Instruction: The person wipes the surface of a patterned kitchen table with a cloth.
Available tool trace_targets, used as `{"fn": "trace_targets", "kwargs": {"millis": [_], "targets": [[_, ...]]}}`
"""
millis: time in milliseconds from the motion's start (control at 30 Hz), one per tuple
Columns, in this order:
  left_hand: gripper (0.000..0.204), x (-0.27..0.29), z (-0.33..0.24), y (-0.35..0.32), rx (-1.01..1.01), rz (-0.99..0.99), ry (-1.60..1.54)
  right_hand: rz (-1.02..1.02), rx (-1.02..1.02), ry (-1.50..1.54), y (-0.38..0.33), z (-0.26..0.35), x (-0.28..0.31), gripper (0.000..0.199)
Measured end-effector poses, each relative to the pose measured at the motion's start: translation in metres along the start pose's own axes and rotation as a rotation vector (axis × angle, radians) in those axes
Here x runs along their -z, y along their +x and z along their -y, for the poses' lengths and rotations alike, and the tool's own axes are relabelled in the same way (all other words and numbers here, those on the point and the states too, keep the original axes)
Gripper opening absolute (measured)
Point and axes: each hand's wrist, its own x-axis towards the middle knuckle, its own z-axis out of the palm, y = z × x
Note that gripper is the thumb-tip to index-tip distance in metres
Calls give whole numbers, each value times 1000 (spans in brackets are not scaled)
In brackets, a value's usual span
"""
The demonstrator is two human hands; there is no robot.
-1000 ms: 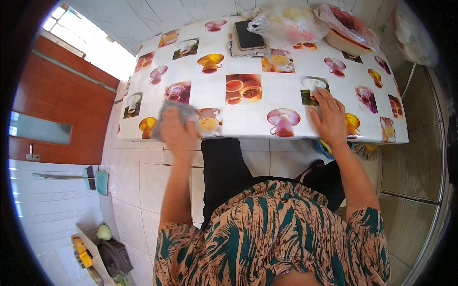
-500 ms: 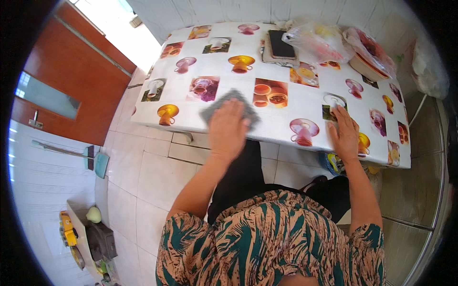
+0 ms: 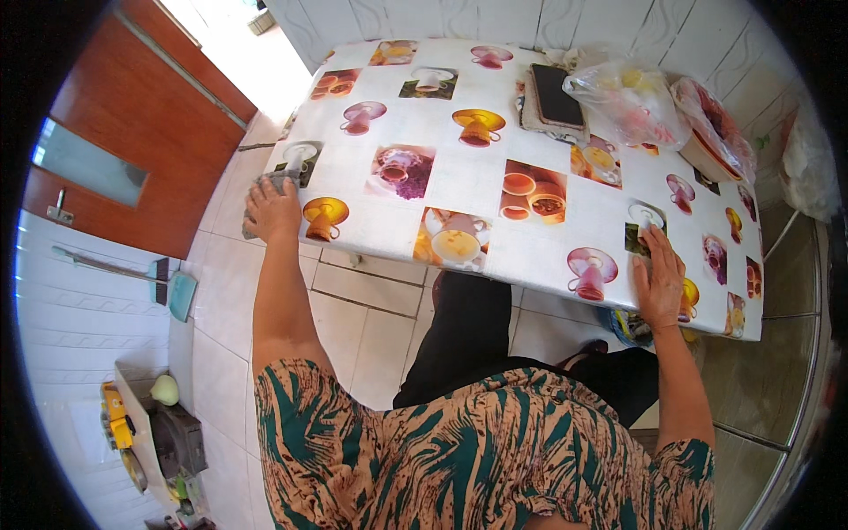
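Note:
At the table's left end, my left hand (image 3: 275,212) presses on a grey cloth (image 3: 283,179) and wraps it over the corner. Parts of the cloth show beyond the fingertips and beside the thumb side; the rest is hidden under the palm. My right hand (image 3: 659,287) lies flat near the front edge on the right, fingers stretched out and holding nothing. Both hands rest on a table (image 3: 521,115) covered by a white tablecloth printed with cups and saucers.
Toward the back right sit a dark phone (image 3: 557,94) on a folded cloth (image 3: 535,119), a clear plastic bag (image 3: 623,106) and a bagged container (image 3: 711,132). A brown door (image 3: 132,132) stands left. A broom and dustpan (image 3: 181,296) lean by the wall.
My left hand has slid the grey cloth leftward from the front middle of the table to its left corner. My right hand stays resting on the same printed spot; the view has shifted slightly.

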Motion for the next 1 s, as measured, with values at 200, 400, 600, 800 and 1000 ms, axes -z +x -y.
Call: {"fn": "trace_targets", "kwargs": {"millis": [200, 400, 600, 800, 1000], "targets": [[83, -25, 13, 10, 336, -209, -319, -41, 22, 18, -1, 3, -1, 46], [61, -37, -13, -54, 367, -307, -1292, -70, 20, 24, 0, 4, -3, 46], [52, 2, -117, -206, 439, -121, -1684, -85, 12, 8, -1, 1, -5, 45], [56, 25, -168, -282, 592, 270, -1824, -96, 23, -17, -3, -4, -10, 46], [60, 22, -186, -302, 609, 272, -1842, -65, 13, 12, -4, -6, -10, 46]]}}
